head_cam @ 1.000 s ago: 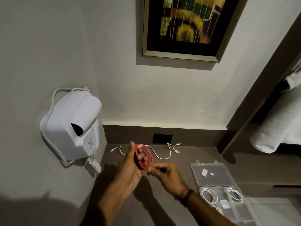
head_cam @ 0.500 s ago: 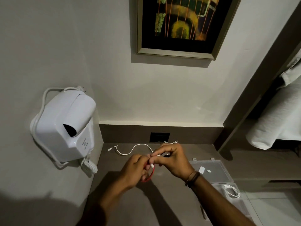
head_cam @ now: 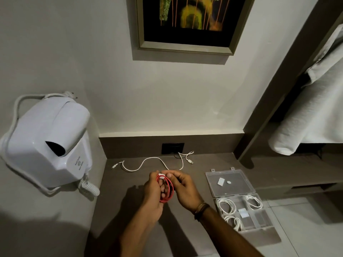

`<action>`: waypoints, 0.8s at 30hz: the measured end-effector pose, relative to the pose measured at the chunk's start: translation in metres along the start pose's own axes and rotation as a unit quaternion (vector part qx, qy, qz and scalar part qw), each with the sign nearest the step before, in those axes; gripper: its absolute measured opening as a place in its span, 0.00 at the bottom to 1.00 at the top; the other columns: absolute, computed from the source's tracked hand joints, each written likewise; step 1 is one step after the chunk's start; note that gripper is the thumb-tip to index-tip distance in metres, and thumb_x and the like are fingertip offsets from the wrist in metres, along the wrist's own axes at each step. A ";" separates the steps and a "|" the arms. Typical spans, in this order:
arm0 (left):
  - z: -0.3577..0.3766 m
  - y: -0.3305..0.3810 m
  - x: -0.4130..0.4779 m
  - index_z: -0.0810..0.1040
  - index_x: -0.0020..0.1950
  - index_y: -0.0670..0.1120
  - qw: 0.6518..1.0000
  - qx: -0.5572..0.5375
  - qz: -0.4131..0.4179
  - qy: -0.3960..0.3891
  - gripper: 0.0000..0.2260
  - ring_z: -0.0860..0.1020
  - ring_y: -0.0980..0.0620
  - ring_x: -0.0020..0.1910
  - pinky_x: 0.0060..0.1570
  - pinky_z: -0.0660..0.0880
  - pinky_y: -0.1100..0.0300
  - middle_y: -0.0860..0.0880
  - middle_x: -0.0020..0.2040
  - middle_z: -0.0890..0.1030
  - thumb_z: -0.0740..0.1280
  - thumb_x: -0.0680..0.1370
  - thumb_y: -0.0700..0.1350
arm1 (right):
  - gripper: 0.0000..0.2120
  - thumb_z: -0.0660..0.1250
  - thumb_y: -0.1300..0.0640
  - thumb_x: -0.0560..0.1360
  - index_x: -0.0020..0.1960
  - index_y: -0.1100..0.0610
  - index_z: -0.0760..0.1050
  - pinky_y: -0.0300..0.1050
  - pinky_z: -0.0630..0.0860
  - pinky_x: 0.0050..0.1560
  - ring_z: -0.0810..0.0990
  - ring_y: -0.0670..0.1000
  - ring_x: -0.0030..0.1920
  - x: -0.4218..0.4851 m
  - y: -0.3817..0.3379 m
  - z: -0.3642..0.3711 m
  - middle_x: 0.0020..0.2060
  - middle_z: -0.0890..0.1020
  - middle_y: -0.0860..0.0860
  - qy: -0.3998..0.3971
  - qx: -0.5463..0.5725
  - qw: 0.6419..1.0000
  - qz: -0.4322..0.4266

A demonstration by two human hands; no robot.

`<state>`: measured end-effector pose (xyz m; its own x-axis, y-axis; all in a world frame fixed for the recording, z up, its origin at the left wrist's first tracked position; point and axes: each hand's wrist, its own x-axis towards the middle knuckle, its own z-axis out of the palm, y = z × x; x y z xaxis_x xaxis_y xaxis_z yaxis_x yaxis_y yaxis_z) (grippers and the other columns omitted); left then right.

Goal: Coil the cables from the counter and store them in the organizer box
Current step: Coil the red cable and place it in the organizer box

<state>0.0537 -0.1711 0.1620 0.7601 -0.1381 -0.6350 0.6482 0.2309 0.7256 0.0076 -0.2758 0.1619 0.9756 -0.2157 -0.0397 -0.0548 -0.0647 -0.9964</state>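
Observation:
A red cable [head_cam: 168, 191] is wound into a coil between both hands above the dark counter [head_cam: 118, 210]. My left hand [head_cam: 153, 191] grips the coil from the left. My right hand [head_cam: 182, 186] pinches the cable's white plug end at the top of the coil. A white cable [head_cam: 148, 162] lies loose and uncoiled on the counter behind my hands, its plugs near the back wall. The clear organizer box [head_cam: 256, 217] sits open to the right, with three coiled white cables in its compartments and its lid [head_cam: 232, 182] laid back flat.
A white wall-mounted hair dryer [head_cam: 46, 143] with a curly cord juts out at the left. A dark wall socket [head_cam: 172, 148] sits in the back panel. A framed picture [head_cam: 185, 23] hangs above. White towels [head_cam: 313, 108] hang over a shelf at the right.
The hands have come a little lower and nearer, and the red coil now shows fully between them. My right hand has shifted to the plug end at the coil's top.

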 end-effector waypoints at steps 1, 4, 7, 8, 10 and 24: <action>0.003 -0.004 0.004 0.81 0.39 0.43 1.000 0.007 -0.002 0.020 0.18 0.83 0.48 0.30 0.33 0.82 0.55 0.45 0.29 0.83 0.60 0.77 0.54 | 0.15 0.58 0.60 0.86 0.64 0.55 0.82 0.42 0.81 0.58 0.85 0.50 0.58 -0.004 0.003 -0.002 0.57 0.86 0.52 -0.018 -0.005 1.000 0.011; 0.010 -0.018 0.013 0.81 0.47 0.42 0.996 0.049 -0.009 0.072 0.19 0.82 0.42 0.44 0.46 0.81 0.47 0.40 0.42 0.83 0.58 0.77 0.55 | 0.15 0.60 0.50 0.85 0.68 0.47 0.78 0.38 0.78 0.60 0.82 0.43 0.60 -0.014 0.013 -0.009 0.60 0.83 0.47 -0.064 -0.061 0.996 0.006; 0.013 -0.037 0.022 0.79 0.48 0.43 0.988 0.113 -0.018 0.103 0.19 0.80 0.41 0.44 0.39 0.77 0.52 0.40 0.44 0.81 0.56 0.77 0.56 | 0.17 0.62 0.51 0.83 0.71 0.50 0.76 0.39 0.78 0.60 0.81 0.43 0.59 -0.022 0.025 -0.020 0.62 0.82 0.50 -0.071 -0.126 0.989 -0.003; 0.017 -0.044 0.024 0.78 0.48 0.44 0.985 0.135 -0.026 0.102 0.19 0.80 0.41 0.44 0.40 0.78 0.52 0.40 0.44 0.81 0.56 0.77 0.57 | 0.17 0.62 0.54 0.84 0.72 0.52 0.75 0.42 0.79 0.62 0.81 0.46 0.60 -0.026 0.030 -0.024 0.62 0.82 0.52 -0.061 -0.133 0.989 0.001; 0.028 -0.060 0.024 0.77 0.46 0.44 0.982 0.164 -0.033 0.091 0.19 0.80 0.41 0.43 0.44 0.79 0.50 0.40 0.43 0.81 0.55 0.77 0.57 | 0.16 0.61 0.59 0.85 0.70 0.56 0.77 0.51 0.80 0.63 0.83 0.51 0.60 -0.035 0.043 -0.034 0.60 0.84 0.55 -0.024 -0.112 0.993 0.024; 0.162 -0.188 -0.019 0.82 0.53 0.41 0.896 0.402 0.180 -0.051 0.23 0.82 0.43 0.47 0.47 0.77 0.55 0.42 0.48 0.85 0.56 0.82 0.58 | 0.11 0.66 0.57 0.82 0.56 0.60 0.86 0.46 0.84 0.45 0.87 0.53 0.44 -0.142 0.110 -0.180 0.46 0.88 0.58 0.238 0.191 0.917 0.258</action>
<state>-0.0752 -0.3680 0.0803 0.9008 -0.2902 -0.3231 0.1527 -0.4847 0.8612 -0.1757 -0.4275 0.0711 0.6318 -0.5285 -0.5671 -0.3167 0.4918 -0.8111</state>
